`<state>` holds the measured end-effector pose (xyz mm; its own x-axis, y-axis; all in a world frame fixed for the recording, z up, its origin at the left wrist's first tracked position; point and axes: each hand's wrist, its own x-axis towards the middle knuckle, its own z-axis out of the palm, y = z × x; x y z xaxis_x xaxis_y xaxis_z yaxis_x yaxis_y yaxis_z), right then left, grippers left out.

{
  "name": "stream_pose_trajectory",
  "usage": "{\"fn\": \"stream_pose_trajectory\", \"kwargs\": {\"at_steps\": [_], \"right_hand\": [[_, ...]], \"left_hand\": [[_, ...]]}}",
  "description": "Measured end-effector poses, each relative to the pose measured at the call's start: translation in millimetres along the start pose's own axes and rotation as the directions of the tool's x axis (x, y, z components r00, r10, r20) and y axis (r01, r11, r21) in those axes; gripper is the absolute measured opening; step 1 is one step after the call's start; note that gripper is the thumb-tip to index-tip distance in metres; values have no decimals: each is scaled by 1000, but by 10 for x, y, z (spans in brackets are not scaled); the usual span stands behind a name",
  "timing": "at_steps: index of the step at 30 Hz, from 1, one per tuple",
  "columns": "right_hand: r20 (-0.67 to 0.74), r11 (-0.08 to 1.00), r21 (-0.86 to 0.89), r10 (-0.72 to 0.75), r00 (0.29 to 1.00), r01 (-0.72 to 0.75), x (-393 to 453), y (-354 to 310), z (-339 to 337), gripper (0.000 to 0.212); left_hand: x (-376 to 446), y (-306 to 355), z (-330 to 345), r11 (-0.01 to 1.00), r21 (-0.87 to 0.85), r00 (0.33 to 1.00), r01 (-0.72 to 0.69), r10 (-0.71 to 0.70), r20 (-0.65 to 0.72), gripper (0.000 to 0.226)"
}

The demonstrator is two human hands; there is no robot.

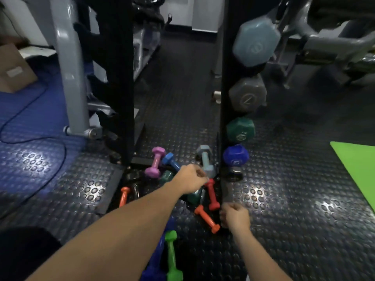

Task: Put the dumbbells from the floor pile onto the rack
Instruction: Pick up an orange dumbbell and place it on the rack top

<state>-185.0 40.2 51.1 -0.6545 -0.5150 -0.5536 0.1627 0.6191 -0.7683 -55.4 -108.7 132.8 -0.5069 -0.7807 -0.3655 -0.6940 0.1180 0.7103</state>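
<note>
Pile: small dumbbells point(211, 194) lie jumbled on the floor point(284, 199) at the rack's foot.
Rack: black upright point(228, 94) carries four dumbbells stacked on its right side.
Left hand point(190, 179): fingers curled above the pile; grasp unclear.
Right hand point(236, 217): fingers clenched beside the orange dumbbell point(207, 219), hold unclear.

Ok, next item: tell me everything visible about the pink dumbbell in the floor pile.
The pink dumbbell is small, one-piece, with hexagonal heads and a slim handle, in what looks like a smooth, slightly glossy coating. It lies on the studded black floor at the far left of the pile, lengthwise away from the camera, beside the blue dumbbell; whether they touch is unclear. Neither hand touches it.
</note>
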Motion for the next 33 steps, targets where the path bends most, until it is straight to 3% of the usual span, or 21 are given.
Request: {"fn": "stream_pose_trajectory", "kwargs": {"at_steps": [3,9,15,20,27,33], "right_hand": [[-25,994,-89,56,998,-58,187,480,103,8],[-13,953,-226,205,979,-203,617,1282,363,37],[-12,959,-253,132,991,-131,504,1068,495,57],[-29,944,-319,84,996,-89,567,1081,535,49],[-17,927,-373,49,999,-52,604,1114,537,26],[-8,943,-333,6,1000,-8,483,954,460,22]], "left_hand": [[169,-299,350,998,27,996,52,-54,69,21],[442,-902,1145,965,156,963,210,-232,134,37],[642,-1194,1503,955,189,969,229,-242,48,36],[662,-1299,1679,954,227,979,195,-204,18,42],[664,-1335,1735,967,152,978,203,-208,22,33],[589,-1196,1502,987,130,996,90,-90,-4,34]]}}
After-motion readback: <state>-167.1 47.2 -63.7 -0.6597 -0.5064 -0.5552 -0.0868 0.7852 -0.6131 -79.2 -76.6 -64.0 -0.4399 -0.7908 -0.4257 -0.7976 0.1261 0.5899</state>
